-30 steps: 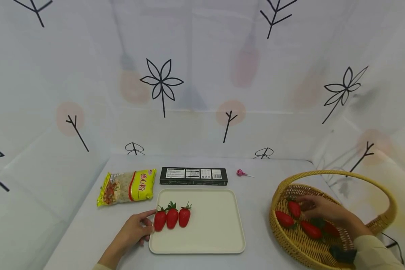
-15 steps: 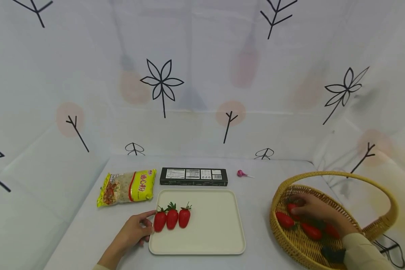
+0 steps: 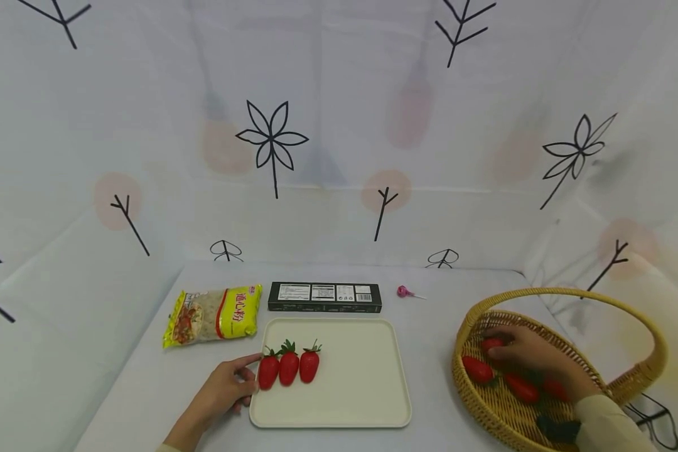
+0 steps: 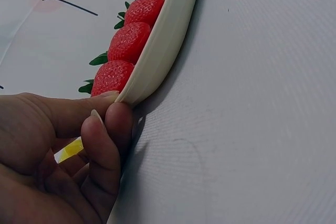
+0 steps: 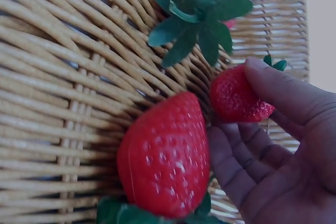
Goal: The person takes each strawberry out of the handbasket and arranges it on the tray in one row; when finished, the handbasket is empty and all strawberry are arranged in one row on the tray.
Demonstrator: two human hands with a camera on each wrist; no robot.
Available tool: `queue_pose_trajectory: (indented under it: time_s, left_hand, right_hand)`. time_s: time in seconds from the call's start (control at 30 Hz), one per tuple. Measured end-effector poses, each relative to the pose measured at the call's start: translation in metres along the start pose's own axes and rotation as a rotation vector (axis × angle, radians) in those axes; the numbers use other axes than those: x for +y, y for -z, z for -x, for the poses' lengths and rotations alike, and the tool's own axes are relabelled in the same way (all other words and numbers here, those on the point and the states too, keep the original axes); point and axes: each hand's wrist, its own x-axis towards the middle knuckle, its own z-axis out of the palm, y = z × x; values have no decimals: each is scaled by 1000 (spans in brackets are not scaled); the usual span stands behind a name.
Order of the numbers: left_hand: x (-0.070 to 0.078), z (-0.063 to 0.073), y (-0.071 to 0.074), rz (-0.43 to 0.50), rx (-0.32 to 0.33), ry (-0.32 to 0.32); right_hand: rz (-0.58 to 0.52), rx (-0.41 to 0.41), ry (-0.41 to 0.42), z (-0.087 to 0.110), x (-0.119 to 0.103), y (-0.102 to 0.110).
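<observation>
At the left edge of a cream tray (image 3: 361, 376), my left hand (image 3: 224, 384) pinches the rim between thumb and fingers, seen closely in the left wrist view. Three red strawberries with green leaves lie in a row inside the tray's left side, the middle strawberry (image 3: 289, 368) between its neighbours. My right hand (image 3: 525, 351) reaches into a wicker basket (image 3: 468, 392) on the right. Its thumb and fingers hold a strawberry (image 5: 236, 95), green leaves showing past the thumb. Another strawberry (image 5: 165, 153) lies just beside the fingers, and several rest on the basket's weave.
A yellow noodle bag (image 3: 215, 315) lies behind the tray on the left. A dark flat box (image 3: 324, 297) lies behind the tray, with a pink lollipop (image 3: 403, 291) to its right. The basket's tall handle (image 3: 565, 290) arches over the right arm. Patterned white cloth surrounds the table.
My right hand has shifted slightly left in the basket and closed its thumb and fingers round a strawberry. My left hand and the three strawberries on the tray stay in place.
</observation>
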Motion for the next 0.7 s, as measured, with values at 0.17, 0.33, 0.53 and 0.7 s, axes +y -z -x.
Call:
queue_pose_trajectory:
  time_s: [0.17,0.33,0.53,0.7]
  left_hand:
    - [0,0,0,-1,-5,3]
    - [0,-1,1,-2,4,-4]
    - [0,-1,1,-4,10,2]
    - [-1,-2,0,-2,1,-9]
  right_hand:
    - [-106,47,-115,11,1,6]
    - [-206,107,-139,21,-17,14]
    - [-168,149,-99,33,-37,19]
    - [-52,178,-136,46,-51,25]
